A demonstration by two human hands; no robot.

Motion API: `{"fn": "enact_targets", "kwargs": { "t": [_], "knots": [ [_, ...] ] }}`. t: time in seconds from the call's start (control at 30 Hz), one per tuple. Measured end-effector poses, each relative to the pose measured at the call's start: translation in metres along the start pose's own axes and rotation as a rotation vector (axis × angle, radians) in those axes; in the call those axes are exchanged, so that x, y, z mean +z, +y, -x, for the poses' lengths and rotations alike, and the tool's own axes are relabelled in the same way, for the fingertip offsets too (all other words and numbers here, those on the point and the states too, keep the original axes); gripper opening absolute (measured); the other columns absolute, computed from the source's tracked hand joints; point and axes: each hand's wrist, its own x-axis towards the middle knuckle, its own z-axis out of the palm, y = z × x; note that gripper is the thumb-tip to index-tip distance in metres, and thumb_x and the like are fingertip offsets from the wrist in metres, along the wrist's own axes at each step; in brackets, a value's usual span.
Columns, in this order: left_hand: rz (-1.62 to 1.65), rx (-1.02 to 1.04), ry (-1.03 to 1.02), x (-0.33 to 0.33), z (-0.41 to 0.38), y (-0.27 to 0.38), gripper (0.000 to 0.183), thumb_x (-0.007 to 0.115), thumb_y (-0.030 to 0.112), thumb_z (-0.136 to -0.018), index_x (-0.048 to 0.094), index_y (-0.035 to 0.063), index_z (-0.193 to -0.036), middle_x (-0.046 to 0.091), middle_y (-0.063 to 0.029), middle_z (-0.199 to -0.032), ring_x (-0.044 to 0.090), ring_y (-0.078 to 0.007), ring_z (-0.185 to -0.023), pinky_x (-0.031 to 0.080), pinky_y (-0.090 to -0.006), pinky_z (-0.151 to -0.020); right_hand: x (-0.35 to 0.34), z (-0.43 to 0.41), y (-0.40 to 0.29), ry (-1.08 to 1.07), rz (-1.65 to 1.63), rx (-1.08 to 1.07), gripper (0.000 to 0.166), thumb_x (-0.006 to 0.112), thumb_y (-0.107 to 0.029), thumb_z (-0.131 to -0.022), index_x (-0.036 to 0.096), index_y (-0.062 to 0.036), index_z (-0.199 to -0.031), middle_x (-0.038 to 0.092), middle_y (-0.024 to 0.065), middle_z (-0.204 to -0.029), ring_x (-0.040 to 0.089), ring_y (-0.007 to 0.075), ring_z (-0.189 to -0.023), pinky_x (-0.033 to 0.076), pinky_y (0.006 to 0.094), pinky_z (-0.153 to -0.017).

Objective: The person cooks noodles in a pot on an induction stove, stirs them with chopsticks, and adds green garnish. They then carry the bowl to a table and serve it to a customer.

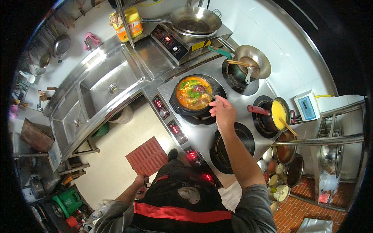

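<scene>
My right hand grips the thin handle of a metal spoon. Its bowl dips into a reddish-orange soup with noodle-like strands, chopped greens and dark pieces. This soup fills a black pot on an induction hob, and my fingers are just beyond the pot's rim. Low at my left side, my left hand is curled by a small dark loop; whether it holds this is unclear. In the picture that hand overlaps the lower edge of a red slotted mat.
A red-handled saucepan of yellow liquid, with chopsticks in it, stands on the right hob. Behind are a wok and another wok on a raised cooker. Left is a steel double sink. Several condiment containers stand right of my arm.
</scene>
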Motion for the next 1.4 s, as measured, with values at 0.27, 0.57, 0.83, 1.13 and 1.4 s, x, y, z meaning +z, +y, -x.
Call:
{"fn": "enact_targets", "kwargs": {
  "t": [0.27, 0.57, 0.83, 1.13, 1.4],
  "knots": [
    [0.121, -0.004, 0.027, -0.007, -0.014, -0.018, 0.018, 0.058, 0.014, -0.084, 0.063, -0.0024, -0.089, 0.065, -0.0098, -0.075, 0.058, -0.017, -0.056, 0.047, -0.0295, -0.05, -0.003, 0.015, 0.0, -0.018, 0.272, -0.341, 0.028, 0.049, -0.009, -0.092, 0.061, 0.0028, -0.115, 0.068, 0.0085, -0.086, 0.057, 0.0079, -0.058, 0.048, 0.0211, -0.054],
    [-0.069, 0.169, -0.12, -0.002, -0.038, 0.034, 0.013, 0.059, 0.012, -0.082, 0.064, 0.0007, -0.084, 0.065, -0.0082, -0.07, 0.06, -0.0181, -0.057, 0.048, -0.0316, -0.051, -0.143, 0.097, -0.001, 0.242, -0.087, -0.236, 0.031, 0.044, -0.012, -0.096, 0.055, 0.004, -0.119, 0.068, 0.0134, -0.09, 0.058, 0.0118, -0.058, 0.049, 0.0239, -0.054],
    [-0.536, 0.276, -0.147, 0.061, -0.053, 0.08, 0.023, 0.058, 0.025, -0.084, 0.065, 0.0029, -0.087, 0.064, -0.0112, -0.073, 0.061, -0.0217, -0.064, 0.049, -0.0347, -0.058, -0.406, 0.255, 0.07, 0.938, -0.529, -0.108, 0.035, 0.04, -0.021, -0.097, 0.051, 0.0022, -0.121, 0.066, 0.0167, -0.089, 0.058, 0.0153, -0.058, 0.047, 0.0269, -0.053],
    [-0.831, 0.352, -0.04, 0.102, -0.03, 0.095, 0.036, 0.059, 0.038, -0.086, 0.066, 0.0034, -0.091, 0.067, -0.0157, -0.081, 0.065, -0.0286, -0.076, 0.05, -0.0385, -0.068, -0.74, 0.295, 0.19, 1.473, -0.336, -0.209, 0.025, 0.04, -0.02, -0.098, 0.054, -0.0013, -0.107, 0.064, 0.0127, -0.085, 0.054, 0.0168, -0.053, 0.046, 0.0282, -0.048],
    [-0.803, 0.245, 0.052, 0.135, 0.065, 0.148, 0.033, 0.059, 0.036, -0.085, 0.068, 0.0046, -0.092, 0.068, -0.0168, -0.086, 0.067, -0.0271, -0.079, 0.052, -0.0399, -0.07, -0.882, 0.25, 0.261, 1.171, -0.681, -0.166, 0.049, 0.038, -0.028, -0.092, 0.04, 0.0057, -0.127, 0.049, 0.0256, -0.12, 0.047, 0.0386, -0.107, 0.034, 0.0554, -0.09]
  ]
}}
